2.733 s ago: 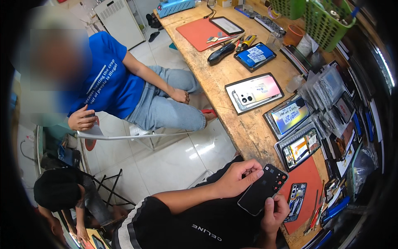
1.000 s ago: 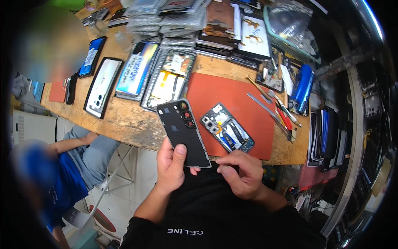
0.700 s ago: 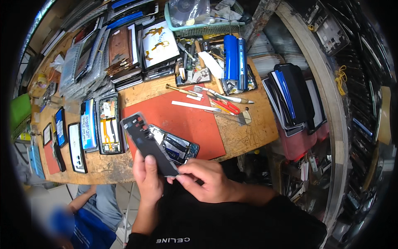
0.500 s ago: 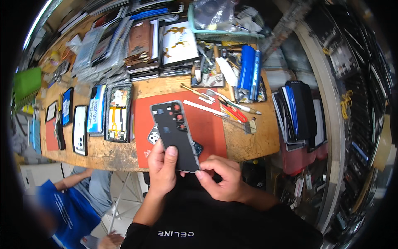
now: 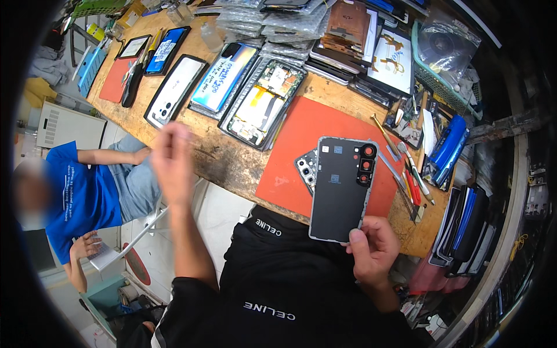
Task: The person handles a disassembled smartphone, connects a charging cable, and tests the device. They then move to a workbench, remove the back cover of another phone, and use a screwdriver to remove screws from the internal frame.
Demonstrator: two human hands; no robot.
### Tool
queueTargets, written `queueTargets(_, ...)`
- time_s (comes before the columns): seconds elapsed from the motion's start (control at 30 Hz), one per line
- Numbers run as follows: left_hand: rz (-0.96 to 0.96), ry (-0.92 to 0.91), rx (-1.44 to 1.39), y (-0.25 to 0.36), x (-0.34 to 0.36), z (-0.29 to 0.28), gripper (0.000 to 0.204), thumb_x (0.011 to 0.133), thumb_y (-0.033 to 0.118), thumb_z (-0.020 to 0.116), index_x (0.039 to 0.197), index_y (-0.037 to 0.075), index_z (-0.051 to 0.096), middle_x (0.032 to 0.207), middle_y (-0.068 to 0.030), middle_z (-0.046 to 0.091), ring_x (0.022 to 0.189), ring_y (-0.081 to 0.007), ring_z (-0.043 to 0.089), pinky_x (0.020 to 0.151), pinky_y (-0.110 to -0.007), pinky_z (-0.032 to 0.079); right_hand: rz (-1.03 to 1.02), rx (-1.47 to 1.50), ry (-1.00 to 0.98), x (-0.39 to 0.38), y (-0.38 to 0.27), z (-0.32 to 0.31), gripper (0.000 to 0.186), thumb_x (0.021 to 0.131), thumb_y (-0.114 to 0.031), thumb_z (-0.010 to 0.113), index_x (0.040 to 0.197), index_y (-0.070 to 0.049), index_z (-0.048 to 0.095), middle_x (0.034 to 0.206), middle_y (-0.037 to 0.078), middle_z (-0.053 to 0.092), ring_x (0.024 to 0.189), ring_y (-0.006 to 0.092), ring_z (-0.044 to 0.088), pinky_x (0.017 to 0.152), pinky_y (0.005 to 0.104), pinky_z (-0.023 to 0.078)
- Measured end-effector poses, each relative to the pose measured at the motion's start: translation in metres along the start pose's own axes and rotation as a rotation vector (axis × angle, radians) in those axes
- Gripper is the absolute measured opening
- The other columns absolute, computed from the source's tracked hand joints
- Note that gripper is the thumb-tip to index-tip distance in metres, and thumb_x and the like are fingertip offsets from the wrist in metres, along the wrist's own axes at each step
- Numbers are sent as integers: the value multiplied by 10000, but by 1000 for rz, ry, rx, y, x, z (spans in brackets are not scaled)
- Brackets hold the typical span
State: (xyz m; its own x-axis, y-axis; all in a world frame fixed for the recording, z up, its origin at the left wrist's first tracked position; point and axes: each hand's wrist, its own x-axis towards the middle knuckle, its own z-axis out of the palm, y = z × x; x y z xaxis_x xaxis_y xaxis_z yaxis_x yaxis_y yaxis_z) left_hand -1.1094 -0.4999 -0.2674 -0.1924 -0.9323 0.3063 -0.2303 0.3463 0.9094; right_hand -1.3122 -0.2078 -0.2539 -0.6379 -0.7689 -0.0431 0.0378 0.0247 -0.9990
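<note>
My right hand (image 5: 371, 252) grips a black phone back cover (image 5: 333, 203) by its lower right corner, inner side up, with three camera openings at its top. Behind the cover, an opened phone (image 5: 304, 168), mostly hidden, lies on the orange mat (image 5: 278, 180). My left hand (image 5: 174, 142) is raised at the left near the workbench's front edge, away from the cover and smeared by motion; what it holds, if anything, cannot be made out.
Phones in trays (image 5: 261, 101) line the wooden bench (image 5: 220, 162), with wrapped stacks (image 5: 290, 32) behind. Tools (image 5: 409, 174) lie right of the mat, beside blue cylinders (image 5: 449, 145). A seated person in a blue shirt (image 5: 87, 191) is at the left, by a white chair frame.
My left hand has let go of the cover and moved up and left. My right hand now holds it alone, farther right. The view has turned somewhat.
</note>
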Motion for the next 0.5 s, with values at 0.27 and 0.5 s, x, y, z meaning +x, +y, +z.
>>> queueTargets(0.27, 182, -173, 615, -93, 78, -90, 860, 818, 328, 834, 1497, -10, 428, 1461, -252, 489, 1383, -384, 454, 1167, -463, 335, 110, 144, -29, 18, 1, 41, 212, 1015, -26, 617, 1204, 62, 578, 873, 49, 654, 721, 71, 636, 619, 209, 518)
queueTargets(0.5, 201, -16, 623, -98, 69, -70, 780, 806, 210, 837, 1460, -4, 468, 1415, -211, 523, 1332, -358, 478, 1145, -453, 349, 122, 130, -64, 30, 4, 75, 246, 1033, -33, 598, 1256, 57, 548, 904, 51, 637, 762, 83, 644, 668, 212, 529)
